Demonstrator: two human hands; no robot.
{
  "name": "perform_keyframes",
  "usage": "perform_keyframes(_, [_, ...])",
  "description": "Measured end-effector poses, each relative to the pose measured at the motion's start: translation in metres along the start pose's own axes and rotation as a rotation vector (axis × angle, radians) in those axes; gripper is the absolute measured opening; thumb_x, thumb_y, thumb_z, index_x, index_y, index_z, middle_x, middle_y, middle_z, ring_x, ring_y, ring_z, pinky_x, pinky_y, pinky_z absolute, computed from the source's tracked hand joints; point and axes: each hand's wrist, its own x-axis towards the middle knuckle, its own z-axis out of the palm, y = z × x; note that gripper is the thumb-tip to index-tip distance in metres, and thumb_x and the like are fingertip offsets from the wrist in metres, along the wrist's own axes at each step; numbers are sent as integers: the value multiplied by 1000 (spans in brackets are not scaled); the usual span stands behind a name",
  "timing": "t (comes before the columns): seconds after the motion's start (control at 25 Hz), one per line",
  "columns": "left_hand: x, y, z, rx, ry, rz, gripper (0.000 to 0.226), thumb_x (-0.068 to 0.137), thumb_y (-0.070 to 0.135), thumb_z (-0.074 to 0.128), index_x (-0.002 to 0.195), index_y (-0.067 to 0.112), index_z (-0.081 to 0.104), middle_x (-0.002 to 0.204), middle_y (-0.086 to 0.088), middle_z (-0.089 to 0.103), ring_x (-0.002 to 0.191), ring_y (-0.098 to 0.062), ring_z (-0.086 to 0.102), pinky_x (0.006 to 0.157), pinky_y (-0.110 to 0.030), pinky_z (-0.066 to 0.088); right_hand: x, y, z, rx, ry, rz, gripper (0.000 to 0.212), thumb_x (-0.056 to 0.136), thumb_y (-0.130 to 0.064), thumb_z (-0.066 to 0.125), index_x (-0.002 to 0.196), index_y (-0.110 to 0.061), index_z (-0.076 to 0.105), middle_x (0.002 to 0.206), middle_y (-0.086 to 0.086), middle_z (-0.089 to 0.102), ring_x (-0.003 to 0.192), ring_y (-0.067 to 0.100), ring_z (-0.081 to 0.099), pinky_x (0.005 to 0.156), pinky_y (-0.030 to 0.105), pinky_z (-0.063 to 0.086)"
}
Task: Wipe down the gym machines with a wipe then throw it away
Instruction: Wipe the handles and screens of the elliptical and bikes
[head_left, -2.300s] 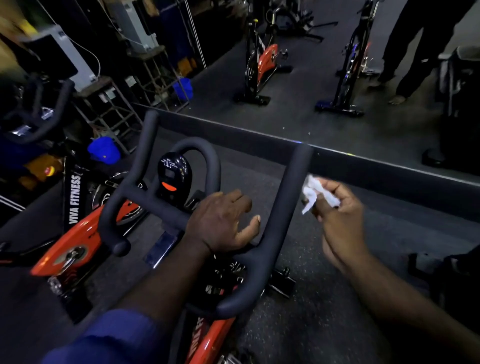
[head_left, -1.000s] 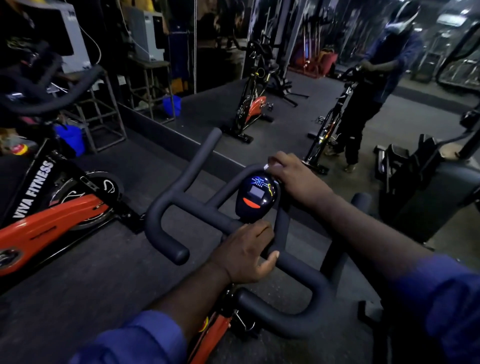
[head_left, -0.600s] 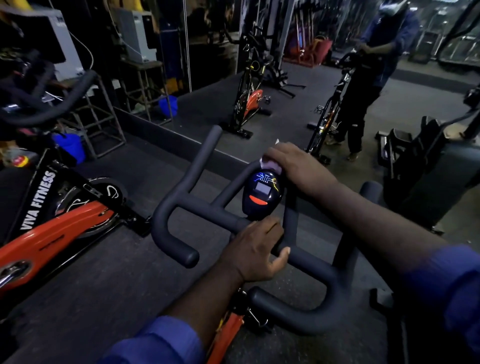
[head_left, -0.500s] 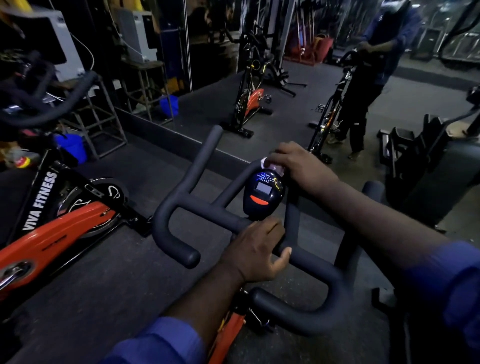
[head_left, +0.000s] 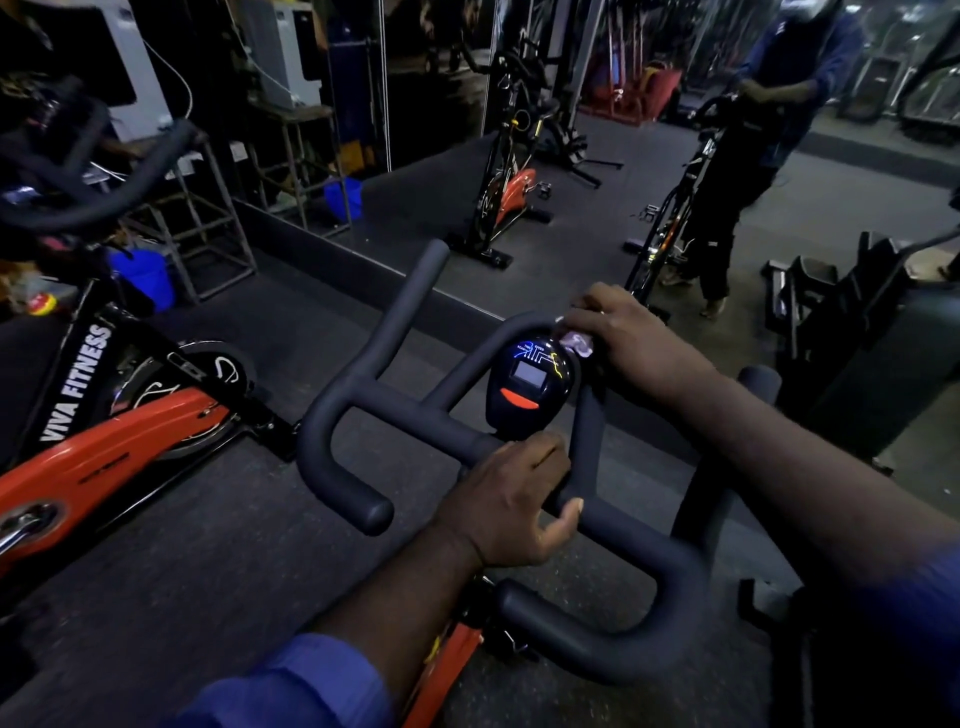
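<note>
Now, right hand (head_left: 631, 345): fingers curled over the wipe (head_left: 577, 344), pressing it to the handlebar (head_left: 410, 413) loop at the upper right edge of the console (head_left: 530, 384).
wipe: pale and crumpled, mostly hidden under the fingers, touching the console's top right.
left hand (head_left: 511, 506): wrapped round the handlebar crossbar just below the console, thumb stretched along the bar.
console: dark oval at the handlebar's middle, with a grey screen, blue markings and an orange button.
neighbouring bike (head_left: 109, 449): orange and black, well left of the console, lettered VIVA FITNESS.
blue bucket (head_left: 143, 278): far left of the console, beyond that bike.
</note>
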Motion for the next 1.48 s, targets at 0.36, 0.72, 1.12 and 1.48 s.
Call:
perform_keyframes(0.36, [0,1,0,21,-18,2,23,94,28,67,95,6,59,105,-7,52,83,-25,52,73,-43,48,9,-1,-9,43,89,90,38,86,-29,46,108,-13,74,100,8,58,89,30,59,76,38,50])
perform_keyframes(0.72, [1,3,-2,24,-2,10,23,91,25,70,91,4,60,100,-10,54,79,-25,51,70,-36,43,-34,-9,0,42,95,161,35,80,-15,51,106,-16,74,96,9,60,86,32,61,73,31,44])
perform_keyframes(1.12, [2,2,0,38,26,23,22,90,23,70,91,3,59,99,-13,55,81,-29,53,71,-43,47,-86,-42,25,274,446,471,56,72,20,61,112,-15,81,112,-2,77,104,6,71,92,11,47])
perform_keyframes(1.48, [0,2,2,63,3,-8,24,91,27,67,92,4,59,102,-10,54,84,-28,54,74,-45,49,-40,-22,47,1398,498,980,28,100,4,59,122,-7,73,117,9,77,92,15,73,80,35,62])
